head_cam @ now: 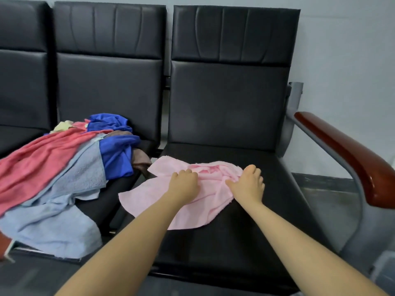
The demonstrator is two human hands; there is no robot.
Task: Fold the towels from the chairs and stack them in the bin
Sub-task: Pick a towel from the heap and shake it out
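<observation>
A light pink towel [149, 195] lies crumpled on the seat of the right black chair [245, 238]. My left hand [183, 183] lies on its middle with the fingers curled into the cloth. My right hand [248, 184] grips the bunched right part of the same towel. A pile of other towels covers the middle chair: a red one [40, 159], a light blue one [53, 223], a bright blue one [115, 152] and a brown one [141, 159]. No bin is clearly in view.
A brown wooden armrest [346, 154] on a grey metal frame runs along the right chair's right side. A third black chair [21, 82] stands at the far left. Grey floor and a pale wall lie to the right.
</observation>
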